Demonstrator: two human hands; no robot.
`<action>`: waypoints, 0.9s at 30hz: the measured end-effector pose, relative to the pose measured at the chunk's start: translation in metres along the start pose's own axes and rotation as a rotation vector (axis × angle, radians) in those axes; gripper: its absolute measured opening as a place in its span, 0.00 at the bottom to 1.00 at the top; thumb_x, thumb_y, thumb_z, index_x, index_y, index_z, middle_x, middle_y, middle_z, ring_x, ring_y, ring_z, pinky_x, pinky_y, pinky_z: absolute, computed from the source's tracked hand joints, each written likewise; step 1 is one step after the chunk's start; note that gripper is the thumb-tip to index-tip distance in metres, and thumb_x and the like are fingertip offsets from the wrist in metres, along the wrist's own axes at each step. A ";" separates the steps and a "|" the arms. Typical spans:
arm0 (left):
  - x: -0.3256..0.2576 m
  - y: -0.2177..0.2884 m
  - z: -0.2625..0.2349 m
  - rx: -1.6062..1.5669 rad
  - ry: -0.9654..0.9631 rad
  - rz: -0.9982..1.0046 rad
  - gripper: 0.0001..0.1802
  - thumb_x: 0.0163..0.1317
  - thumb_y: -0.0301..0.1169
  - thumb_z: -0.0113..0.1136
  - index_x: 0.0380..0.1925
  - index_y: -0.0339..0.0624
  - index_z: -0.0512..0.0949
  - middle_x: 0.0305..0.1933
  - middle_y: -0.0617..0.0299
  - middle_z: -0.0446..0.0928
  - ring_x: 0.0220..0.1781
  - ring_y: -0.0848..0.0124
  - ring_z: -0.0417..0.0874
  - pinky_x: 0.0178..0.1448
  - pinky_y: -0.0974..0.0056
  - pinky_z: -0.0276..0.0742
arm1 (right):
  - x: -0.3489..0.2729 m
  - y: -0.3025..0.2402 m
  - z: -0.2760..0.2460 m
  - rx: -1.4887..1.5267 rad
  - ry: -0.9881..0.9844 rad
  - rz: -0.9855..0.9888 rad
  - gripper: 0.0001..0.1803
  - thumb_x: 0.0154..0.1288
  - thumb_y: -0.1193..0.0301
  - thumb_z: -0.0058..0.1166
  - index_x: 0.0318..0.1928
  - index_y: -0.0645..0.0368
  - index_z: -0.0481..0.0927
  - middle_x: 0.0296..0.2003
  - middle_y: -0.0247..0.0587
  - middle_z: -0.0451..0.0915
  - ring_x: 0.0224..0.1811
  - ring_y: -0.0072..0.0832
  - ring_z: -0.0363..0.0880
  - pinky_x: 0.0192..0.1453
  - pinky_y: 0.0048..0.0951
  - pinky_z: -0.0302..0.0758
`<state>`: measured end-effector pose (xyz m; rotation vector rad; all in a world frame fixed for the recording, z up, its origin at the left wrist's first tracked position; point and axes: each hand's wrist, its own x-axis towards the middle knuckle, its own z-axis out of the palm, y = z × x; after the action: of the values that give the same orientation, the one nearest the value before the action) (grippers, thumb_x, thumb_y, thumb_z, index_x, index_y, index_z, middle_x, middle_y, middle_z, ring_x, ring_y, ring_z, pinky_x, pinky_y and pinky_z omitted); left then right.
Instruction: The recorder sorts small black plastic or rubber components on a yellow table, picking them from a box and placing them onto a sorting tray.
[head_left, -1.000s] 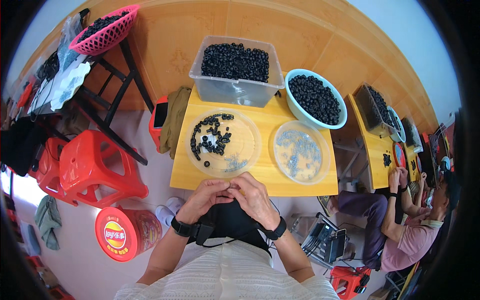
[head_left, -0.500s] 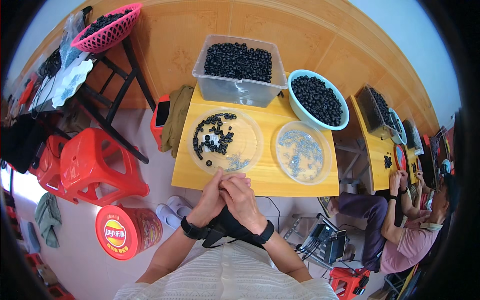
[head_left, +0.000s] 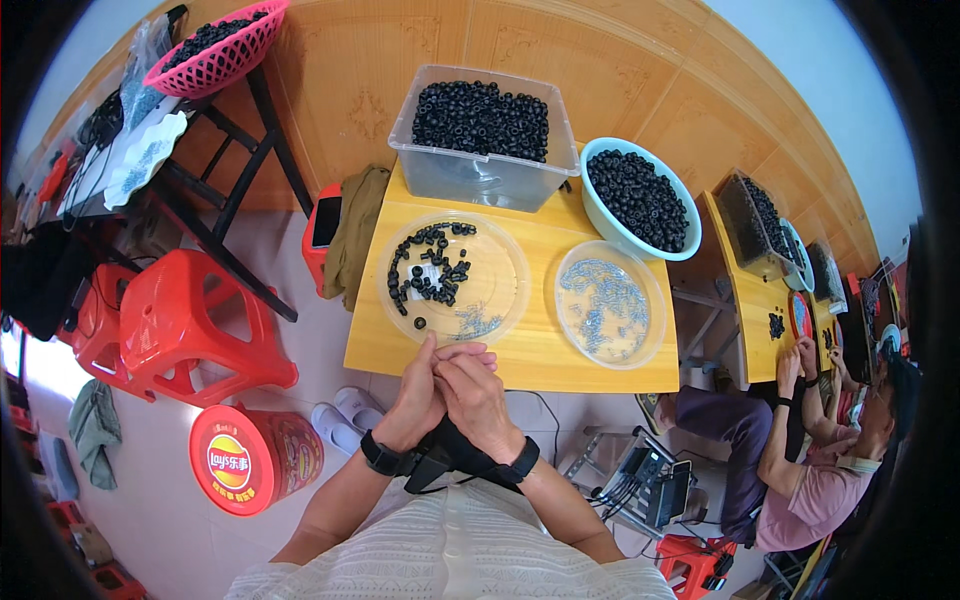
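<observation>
My left hand (head_left: 412, 402) and my right hand (head_left: 478, 398) are pressed together just off the front edge of the yellow table (head_left: 540, 372). The fingers of both are closed and bent inward, and whatever lies between them is hidden. Right beyond my fingertips is a clear round tray (head_left: 505, 285). It holds black ring-shaped pieces (head_left: 437, 289), some in a curved row, and a small heap of tiny silvery metal parts (head_left: 477, 322). To the right, a second clear tray (head_left: 650, 345) carries many more silvery parts (head_left: 605, 300).
A clear bin (head_left: 485, 182) and a light blue bowl (head_left: 684, 248), both full of black pieces, stand at the back. Red stools (head_left: 190, 320) and a red tub (head_left: 235, 460) are on the left. A metal stand (head_left: 640, 490) and a seated person (head_left: 815, 490) are on the right.
The view has shifted slightly. My hands stay together in front of the tray, with only a small shift of the fingers. The pieces in the trays look the same.
</observation>
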<state>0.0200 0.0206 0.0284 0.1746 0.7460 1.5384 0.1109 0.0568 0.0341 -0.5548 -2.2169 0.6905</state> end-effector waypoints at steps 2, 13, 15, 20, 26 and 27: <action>0.000 0.000 0.000 -0.029 0.018 -0.016 0.38 0.68 0.50 0.19 0.42 0.24 0.71 0.42 0.40 0.74 0.48 0.53 0.75 0.58 0.56 0.69 | 0.002 -0.005 -0.003 -0.030 0.051 -0.005 0.07 0.49 0.81 0.54 0.32 0.63 0.76 0.28 0.43 0.73 0.31 0.39 0.75 0.33 0.33 0.71; 0.010 0.006 -0.015 0.197 0.100 0.163 0.30 0.68 0.46 0.30 0.42 0.29 0.73 0.41 0.47 0.76 0.45 0.60 0.77 0.54 0.60 0.70 | -0.005 0.003 0.005 0.086 0.115 0.097 0.06 0.48 0.81 0.56 0.31 0.64 0.77 0.25 0.44 0.74 0.26 0.38 0.75 0.28 0.31 0.71; 0.021 0.023 -0.029 0.398 0.254 0.319 0.23 0.68 0.42 0.38 0.39 0.31 0.75 0.40 0.50 0.77 0.43 0.63 0.78 0.51 0.61 0.72 | -0.007 0.004 0.002 0.126 0.113 0.167 0.06 0.49 0.82 0.57 0.30 0.65 0.77 0.24 0.44 0.75 0.24 0.36 0.76 0.27 0.28 0.71; 0.037 0.048 -0.052 1.383 0.330 0.639 0.09 0.47 0.21 0.57 0.31 0.37 0.78 0.34 0.55 0.77 0.38 0.61 0.77 0.43 0.62 0.71 | -0.016 0.008 -0.001 0.245 0.079 0.353 0.07 0.52 0.83 0.56 0.34 0.67 0.77 0.25 0.42 0.76 0.25 0.26 0.78 0.29 0.21 0.73; 0.046 0.036 -0.055 1.805 0.309 0.779 0.07 0.42 0.20 0.55 0.25 0.41 0.77 0.30 0.57 0.73 0.35 0.57 0.73 0.41 0.56 0.65 | -0.026 0.016 0.001 0.345 0.089 0.434 0.07 0.54 0.84 0.53 0.36 0.68 0.77 0.27 0.41 0.76 0.27 0.22 0.77 0.31 0.20 0.75; 0.046 0.036 -0.053 1.807 0.307 0.779 0.07 0.42 0.20 0.55 0.25 0.41 0.77 0.30 0.57 0.73 0.35 0.57 0.73 0.41 0.56 0.65 | -0.028 0.018 0.001 0.346 0.092 0.434 0.07 0.54 0.84 0.53 0.36 0.68 0.77 0.27 0.41 0.76 0.27 0.22 0.77 0.31 0.20 0.75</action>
<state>-0.0451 0.0476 -0.0078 1.7225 2.3235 1.0560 0.1310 0.0544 0.0083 -0.8761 -1.8472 1.2167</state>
